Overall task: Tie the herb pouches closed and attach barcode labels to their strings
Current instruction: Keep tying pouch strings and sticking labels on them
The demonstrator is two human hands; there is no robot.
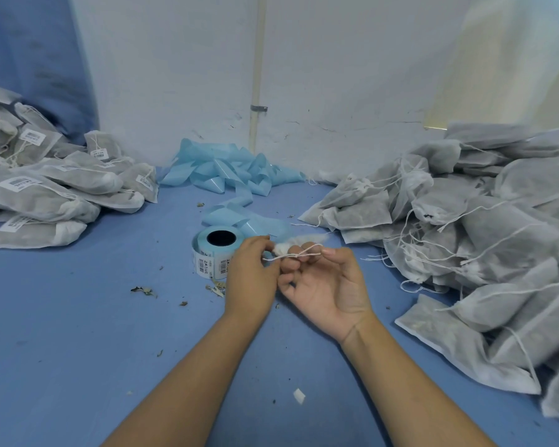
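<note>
Hands, 2: left hand (250,279) & right hand (328,285) pinch 1 string (291,255).

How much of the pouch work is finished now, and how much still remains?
Done: the left pile of pouches carries barcode labels. In hand: the left hand and right hand both pinch the white string of one pouch, apparently tying it. Left: the bigger right pile shows loose strings and no labels; the label roll waits behind the hands.
</note>
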